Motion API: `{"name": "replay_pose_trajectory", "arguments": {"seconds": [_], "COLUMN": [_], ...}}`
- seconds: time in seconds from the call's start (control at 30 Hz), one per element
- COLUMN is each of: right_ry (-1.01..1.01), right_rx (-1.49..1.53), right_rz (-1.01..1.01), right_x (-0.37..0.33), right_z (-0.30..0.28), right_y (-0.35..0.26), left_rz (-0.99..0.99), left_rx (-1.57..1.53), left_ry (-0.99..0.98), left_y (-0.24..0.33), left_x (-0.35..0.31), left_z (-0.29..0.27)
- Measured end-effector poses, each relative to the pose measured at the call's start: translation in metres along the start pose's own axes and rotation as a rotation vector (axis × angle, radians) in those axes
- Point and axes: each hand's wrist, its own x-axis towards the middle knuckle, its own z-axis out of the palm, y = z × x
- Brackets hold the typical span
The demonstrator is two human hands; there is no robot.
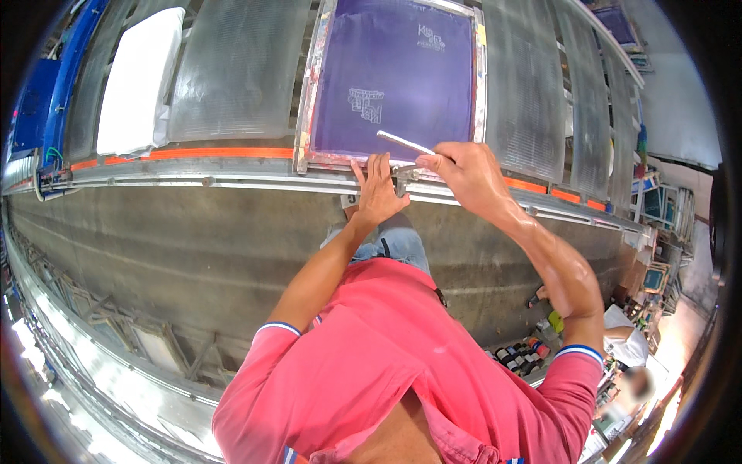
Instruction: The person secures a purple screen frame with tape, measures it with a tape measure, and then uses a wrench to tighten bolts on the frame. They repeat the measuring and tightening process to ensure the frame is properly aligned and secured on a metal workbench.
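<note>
A screen-printing frame (306,100) with purple mesh (394,85) and pale lettering lies across the table in front of me. My left hand (379,192) rests at its near edge with fingers and thumb spread, the fingertips on the frame's edge and the thumb low against the table rail. Just to the right, my right hand (470,172) is closed around a slim silver metal rod (402,141) that sticks out to the left over the mesh. Below the rod, between my hands, is a small metal fitting (403,172) at the frame's edge; whether it joins the rod is hidden.
Glassy grey panels (232,69) line the table on both sides, with an orange strip (220,153) along the front rail. Folded white cloth (139,81) lies at left. Behind me runs another long table (93,340); bottles (519,356) and a person (630,387) are at lower right.
</note>
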Motion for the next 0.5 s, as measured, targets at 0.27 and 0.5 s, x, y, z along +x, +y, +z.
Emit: {"name": "replay_pose_trajectory", "arguments": {"seconds": [0.27,0.5], "right_ry": [-0.147,-0.122], "right_rx": [0.671,-0.13], "right_rz": [0.282,-0.484], "right_x": [-0.016,-0.007], "right_z": [0.0,0.004], "right_y": [-0.001,0.029], "left_rz": [0.0,-0.226], "left_rx": [0.008,-1.618], "left_ry": [-0.052,0.124], "left_y": [0.003,0.032], "left_x": [0.002,0.053], "left_z": [-0.009,-0.147]}}
